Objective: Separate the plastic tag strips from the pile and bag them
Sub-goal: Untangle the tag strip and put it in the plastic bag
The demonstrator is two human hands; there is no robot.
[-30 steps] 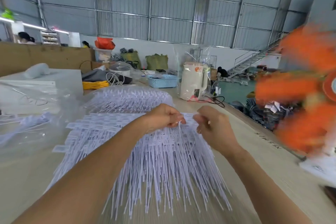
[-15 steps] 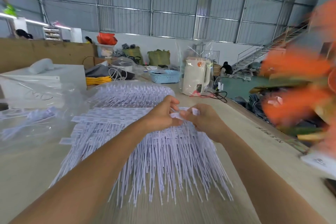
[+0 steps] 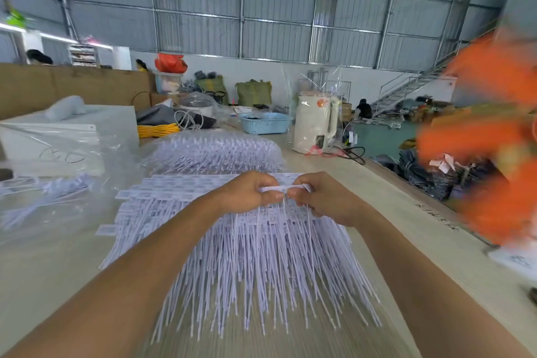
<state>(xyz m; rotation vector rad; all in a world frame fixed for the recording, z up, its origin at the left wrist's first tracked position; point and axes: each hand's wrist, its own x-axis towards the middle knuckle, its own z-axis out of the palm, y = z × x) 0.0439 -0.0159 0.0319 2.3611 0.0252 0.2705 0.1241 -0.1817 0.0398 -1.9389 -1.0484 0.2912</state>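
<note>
A wide pile of white plastic tag strips [image 3: 261, 264] lies on the pale table [image 3: 52, 279], label heads at the far side and thin tails fanning toward me. Above the pile's far edge, my left hand [image 3: 247, 192] and my right hand [image 3: 322, 197] meet, fingertips nearly touching. Both pinch the same white tag strip header [image 3: 276, 189] between thumb and fingers. A clear plastic bag [image 3: 49, 200] with some strips inside lies at the left. A second bagged bundle of strips [image 3: 215, 151] sits behind the pile.
A cream electric kettle [image 3: 315, 125] wrapped in clear film and a blue basket [image 3: 266, 122] stand at the table's far end. A blurred orange spinning fan [image 3: 494, 136] fills the right side. A white box [image 3: 72, 136] sits at the left. The table edge [image 3: 421, 206] runs along the right.
My hands have come together from slightly apart and now pinch one strip header between them. The view has tilted down a little.
</note>
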